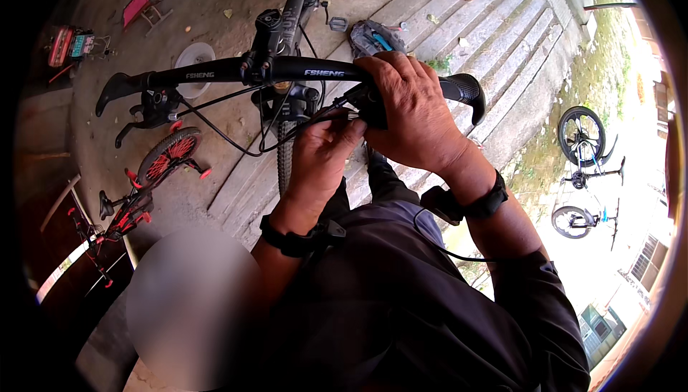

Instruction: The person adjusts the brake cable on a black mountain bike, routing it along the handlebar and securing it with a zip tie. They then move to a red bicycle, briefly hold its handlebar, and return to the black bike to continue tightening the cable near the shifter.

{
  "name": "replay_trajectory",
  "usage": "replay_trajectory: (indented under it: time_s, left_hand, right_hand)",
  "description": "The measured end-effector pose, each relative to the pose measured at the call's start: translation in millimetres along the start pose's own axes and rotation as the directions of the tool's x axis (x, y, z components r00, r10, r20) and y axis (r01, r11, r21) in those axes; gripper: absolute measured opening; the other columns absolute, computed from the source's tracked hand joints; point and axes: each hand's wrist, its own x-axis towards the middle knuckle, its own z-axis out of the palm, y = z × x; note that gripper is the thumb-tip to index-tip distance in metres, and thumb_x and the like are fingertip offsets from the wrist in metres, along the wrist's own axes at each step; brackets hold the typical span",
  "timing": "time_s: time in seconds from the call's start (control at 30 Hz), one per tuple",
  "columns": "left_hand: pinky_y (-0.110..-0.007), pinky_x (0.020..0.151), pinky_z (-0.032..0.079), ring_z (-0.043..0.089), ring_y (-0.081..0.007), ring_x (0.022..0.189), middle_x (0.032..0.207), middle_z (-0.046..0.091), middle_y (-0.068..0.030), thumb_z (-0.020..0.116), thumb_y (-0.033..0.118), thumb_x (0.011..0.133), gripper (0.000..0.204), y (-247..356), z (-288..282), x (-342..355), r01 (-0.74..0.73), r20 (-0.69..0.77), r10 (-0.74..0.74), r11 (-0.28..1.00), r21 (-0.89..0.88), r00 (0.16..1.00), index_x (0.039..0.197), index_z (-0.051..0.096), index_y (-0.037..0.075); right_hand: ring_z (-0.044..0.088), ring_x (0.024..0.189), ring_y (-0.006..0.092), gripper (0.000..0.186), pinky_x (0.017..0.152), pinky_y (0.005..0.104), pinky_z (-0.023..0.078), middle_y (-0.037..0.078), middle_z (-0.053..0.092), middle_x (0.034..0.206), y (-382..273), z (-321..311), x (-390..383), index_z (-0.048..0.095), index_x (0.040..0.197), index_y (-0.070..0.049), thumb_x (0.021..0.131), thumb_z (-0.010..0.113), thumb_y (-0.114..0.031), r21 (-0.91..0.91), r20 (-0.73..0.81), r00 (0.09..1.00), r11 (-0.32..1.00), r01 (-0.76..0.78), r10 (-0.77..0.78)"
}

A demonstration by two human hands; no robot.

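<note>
A black bicycle handlebar (215, 71) runs across the upper middle, with rubber grips at both ends. My right hand (412, 109) wraps over the bar near its right grip (466, 89), covering the brake and shifter unit. My left hand (322, 152) reaches up from below and pinches at the black part and cable just under the bar, beside my right hand. The left brake lever and shifter (147, 112) hang free on the bar's left side. Black cables (229, 137) loop below the stem (271, 30). Both wrists wear black straps.
The bicycle's front tyre (285, 155) points down at the concrete floor. A small red children's bicycle (143, 184) lies at left. Another bicycle (588, 170) stands on the grass at right. Concrete steps, a white plate (193, 59), a pink stool (143, 6) and tools lie beyond.
</note>
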Motion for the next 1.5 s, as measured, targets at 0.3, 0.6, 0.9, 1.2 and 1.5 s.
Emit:
replay_trajectory:
  time_s: [0.3, 0.6, 0.9, 1.2, 1.5]
  left_hand:
    - [-0.019, 0.06, 0.035, 0.044, -0.0015, 0.067, 0.074, 0.053, 0.0063, 0.065, 0.022, 0.1, 0.019, -0.2, -3.1, 0.8, 0.044, -0.02, -0.043, 0.998, 0.035, 0.999, 0.102, 0.067, 0.003]
    - [-0.02, 0.061, 0.038, 0.048, -0.0026, 0.068, 0.074, 0.055, 0.0058, 0.063, 0.024, 0.101, 0.019, 6.9, -8.7, 3.2, 0.087, 0.006, -0.088, 0.995, 0.048, 0.996, 0.097, 0.064, 0.005]
    - [-0.019, 0.062, 0.042, 0.051, -0.0031, 0.068, 0.076, 0.059, 0.0043, 0.063, 0.022, 0.101, 0.018, 2.6, -9.9, 5.1, 0.045, -0.004, -0.045, 0.997, 0.063, 0.999, 0.101, 0.065, 0.003]
    - [-0.019, 0.062, 0.041, 0.05, -0.0032, 0.068, 0.077, 0.058, 0.004, 0.064, 0.025, 0.101, 0.021, 4.3, -10.9, 7.2, 0.058, -0.003, -0.058, 0.997, 0.046, 0.998, 0.101, 0.065, 0.004]
    - [-0.021, 0.062, 0.04, 0.048, -0.0043, 0.068, 0.076, 0.057, 0.0045, 0.066, 0.025, 0.099, 0.02, 4.7, -16.3, 9.7, 0.034, 0.005, -0.035, 0.994, 0.107, 0.999, 0.099, 0.065, 0.005]
  right_hand:
    - [0.055, 0.113, 0.0341, 0.066, 0.1, 0.0449, 0.039, 0.013, 0.057, 0.114, 2.0, 2.2, -0.9, 0.052, 0.129, -0.009, 0.068, 0.075, -0.021, 0.001, -0.019, 1.0, 1.0, 0.02, -0.02]
    - [0.055, 0.112, 0.034, 0.066, 0.1, 0.045, 0.039, 0.013, 0.057, 0.114, 2.3, 5.1, -0.6, 0.052, 0.129, -0.009, 0.068, 0.075, -0.02, -0.002, -0.039, 0.999, 1.0, 0.024, -0.024]
    - [0.055, 0.112, 0.0343, 0.066, 0.1, 0.045, 0.039, 0.014, 0.056, 0.113, 2.6, 4.8, -3.3, 0.052, 0.129, -0.008, 0.068, 0.076, -0.021, 0.013, -0.04, 0.999, 1.0, 0.024, -0.024]
    - [0.054, 0.111, 0.0343, 0.07, 0.1, 0.0447, 0.038, 0.014, 0.055, 0.115, 4.7, -2.7, -4.1, 0.052, 0.132, -0.007, 0.069, 0.076, -0.028, 0.047, -0.023, 0.997, 0.996, 0.077, -0.076]
    - [0.054, 0.112, 0.0341, 0.067, 0.099, 0.0445, 0.038, 0.014, 0.056, 0.116, 7.0, -0.3, -4.2, 0.053, 0.131, -0.009, 0.07, 0.075, -0.027, 0.061, -0.031, 0.997, 0.995, 0.074, -0.073]
